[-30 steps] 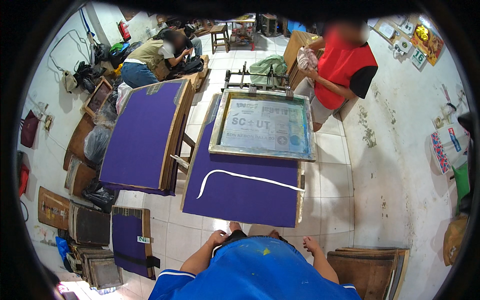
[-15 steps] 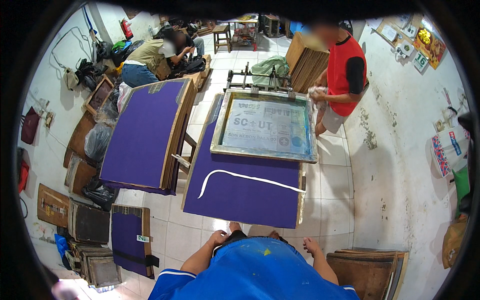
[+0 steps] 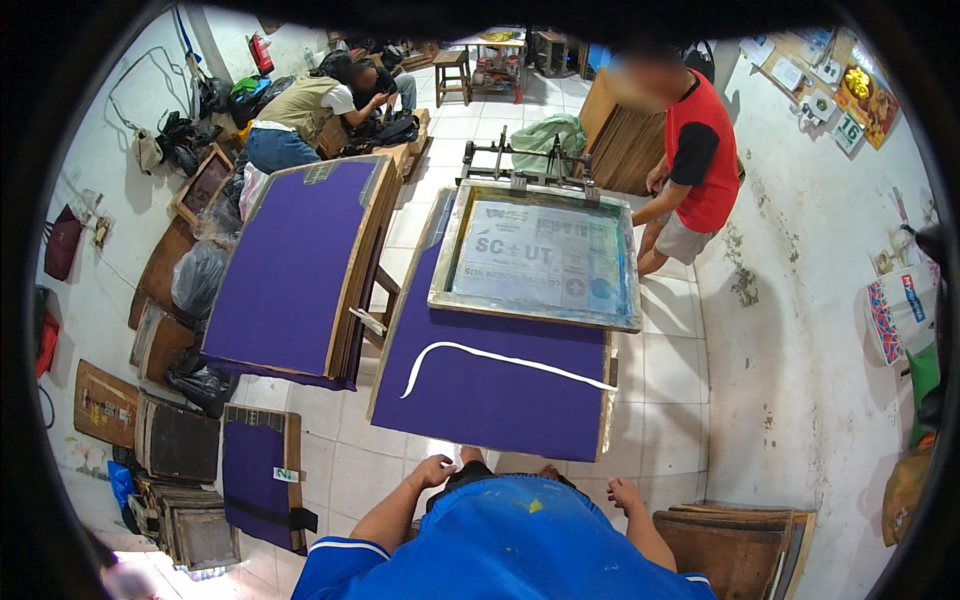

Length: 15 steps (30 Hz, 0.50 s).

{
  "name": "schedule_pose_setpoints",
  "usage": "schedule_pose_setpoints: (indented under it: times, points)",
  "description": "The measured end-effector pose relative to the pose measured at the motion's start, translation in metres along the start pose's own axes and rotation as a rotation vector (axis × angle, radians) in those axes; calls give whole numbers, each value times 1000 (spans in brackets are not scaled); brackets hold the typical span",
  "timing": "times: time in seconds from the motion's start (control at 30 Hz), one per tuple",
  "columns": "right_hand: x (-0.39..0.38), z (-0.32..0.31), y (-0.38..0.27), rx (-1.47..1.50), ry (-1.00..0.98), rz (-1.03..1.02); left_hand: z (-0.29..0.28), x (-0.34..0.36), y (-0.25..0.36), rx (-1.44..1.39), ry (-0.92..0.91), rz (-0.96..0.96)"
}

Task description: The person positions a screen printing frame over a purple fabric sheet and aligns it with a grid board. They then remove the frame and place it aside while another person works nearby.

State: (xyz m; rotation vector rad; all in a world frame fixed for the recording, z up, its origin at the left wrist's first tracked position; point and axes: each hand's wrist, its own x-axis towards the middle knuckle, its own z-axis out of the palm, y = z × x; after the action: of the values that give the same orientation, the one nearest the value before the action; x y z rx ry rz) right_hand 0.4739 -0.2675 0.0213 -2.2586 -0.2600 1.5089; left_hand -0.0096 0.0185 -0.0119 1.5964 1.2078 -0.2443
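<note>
Framed screen (image 3: pixel 535 250) and white strip (image 3: pixel 500 356) on purple-covered board (image 3: pixel 480 420)

Left hand (image 3: pixel 435 471): held low, just short of the purple board's (image 3: pixel 480 418) near edge, toward its left corner. Fingers loosely bent and directed inward; grip slack. Left forearm (image 3: pixel 392 517) bare, angled forward and inward from the short sleeve; wrist close to straight.

Right hand (image 3: pixel 624 491): slightly nearer the torso (image 3: pixel 520 545) than the left, just outside the board's near right corner. Fingers lightly curled, pointing forward and inward; grip slack. Right forearm (image 3: pixel 650 535) bare, slanting forward and inward, clear of the torso's right side.

Arms roughly symmetrical, one on each side of the torso.
</note>
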Motion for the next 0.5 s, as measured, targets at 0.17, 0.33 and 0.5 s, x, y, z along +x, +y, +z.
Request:
schedule_pose_setpoints:
  times: [0.17, 0.33, 0.5]
  points:
    - [-3, 6, -12, -19, 9, 6, -55, -17, 62, 223, -127, 303]
    - [-1, 20, -21, 42, 52, -23, -104, -23, 148, 36, -68, 316]
    - [-1, 28, -28, 112, 111, -13, -137, 5, 207, -73, 144, 488]
